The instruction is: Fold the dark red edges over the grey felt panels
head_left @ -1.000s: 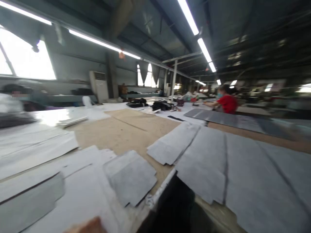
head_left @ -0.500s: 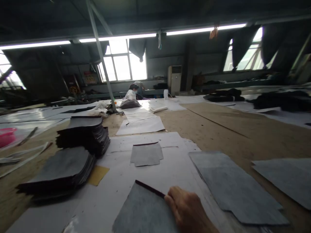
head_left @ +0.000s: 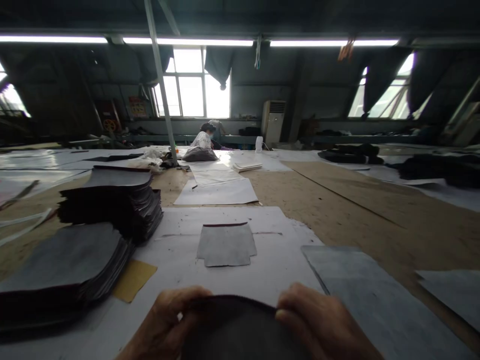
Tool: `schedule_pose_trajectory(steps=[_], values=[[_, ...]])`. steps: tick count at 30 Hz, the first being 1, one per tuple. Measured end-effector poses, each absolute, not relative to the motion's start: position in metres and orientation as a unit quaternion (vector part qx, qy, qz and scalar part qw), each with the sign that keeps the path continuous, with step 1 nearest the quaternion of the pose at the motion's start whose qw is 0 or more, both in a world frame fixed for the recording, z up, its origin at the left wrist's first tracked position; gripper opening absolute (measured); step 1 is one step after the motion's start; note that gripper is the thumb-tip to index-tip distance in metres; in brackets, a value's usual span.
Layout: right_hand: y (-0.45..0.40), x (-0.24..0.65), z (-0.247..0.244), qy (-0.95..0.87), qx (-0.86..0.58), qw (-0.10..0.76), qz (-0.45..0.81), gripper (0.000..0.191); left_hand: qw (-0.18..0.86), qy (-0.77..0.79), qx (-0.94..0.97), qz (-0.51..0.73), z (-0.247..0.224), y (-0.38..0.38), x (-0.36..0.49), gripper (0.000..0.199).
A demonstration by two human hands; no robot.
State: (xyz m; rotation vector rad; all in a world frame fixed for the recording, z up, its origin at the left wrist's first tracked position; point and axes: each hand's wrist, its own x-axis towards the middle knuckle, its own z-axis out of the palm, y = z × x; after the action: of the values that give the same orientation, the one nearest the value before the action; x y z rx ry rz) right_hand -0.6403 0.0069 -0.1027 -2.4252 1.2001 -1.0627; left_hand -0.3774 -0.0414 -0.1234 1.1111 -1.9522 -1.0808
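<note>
Both my hands grip the top edge of a dark fabric piece [head_left: 240, 332], which is lifted and bowed upward near the bottom of the view. My left hand [head_left: 170, 320] pinches its left corner, and my right hand [head_left: 317, 320] pinches its right corner. Straight ahead, a smaller grey piece [head_left: 227, 245] with a dark red strip along its far edge lies flat on the white paper [head_left: 180, 270]. To the right rests a larger grey panel [head_left: 378, 295]. Left of my hands are a near stack of grey pieces [head_left: 63, 255] and a taller stack [head_left: 112, 200] behind it.
A yellowish scrap [head_left: 135, 280] lies beside the near stack. Another grey panel [head_left: 457, 290] is at the far right. A metal post [head_left: 161, 85] rises from the table behind the stacks. Across the table, a person [head_left: 204, 137] is beside a dark bundle [head_left: 200, 154]. Dark cloth [head_left: 442, 170] lies at the right.
My left hand has come into view and taken hold of the left corner. The piece has been raised and its dark side now faces me. The view has shifted slightly.
</note>
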Motion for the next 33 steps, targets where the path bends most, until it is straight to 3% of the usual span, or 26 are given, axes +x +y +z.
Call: schedule_pose_trajectory(steps=[4,6,14,21,24,29,33], values=[[-0.043,-0.643,-0.085,0.509,-0.783,0.235,-0.271,0.014,0.328,-0.556,0.473,-0.599,-0.125,-0.061,-0.386,0.035],[-0.076,-0.638,-0.081,0.563,-0.744,0.277,-0.23,0.012,0.33,-0.516,0.494,-0.617,-0.125,-0.077,-0.388,0.037],[-0.188,-0.615,-0.087,0.645,-0.732,0.145,-0.163,0.007,0.31,-0.571,0.629,-0.427,-0.125,-0.172,-0.393,0.02],[-0.217,-0.616,-0.102,0.699,-0.703,0.077,-0.111,0.011,0.228,-0.66,0.683,-0.214,-0.128,-0.207,-0.401,0.021],[-0.218,-0.617,-0.106,0.705,-0.7,0.058,-0.099,0.011,0.202,-0.67,0.699,-0.151,-0.127,-0.207,-0.405,0.009],[-0.219,-0.621,-0.111,0.686,-0.717,0.059,-0.106,0.031,0.219,-0.717,0.653,-0.107,-0.132,-0.213,-0.404,0.048],[-0.221,-0.624,-0.11,0.673,-0.723,0.102,-0.117,0.021,0.213,-0.738,0.618,-0.167,-0.133,-0.231,-0.403,0.051]])
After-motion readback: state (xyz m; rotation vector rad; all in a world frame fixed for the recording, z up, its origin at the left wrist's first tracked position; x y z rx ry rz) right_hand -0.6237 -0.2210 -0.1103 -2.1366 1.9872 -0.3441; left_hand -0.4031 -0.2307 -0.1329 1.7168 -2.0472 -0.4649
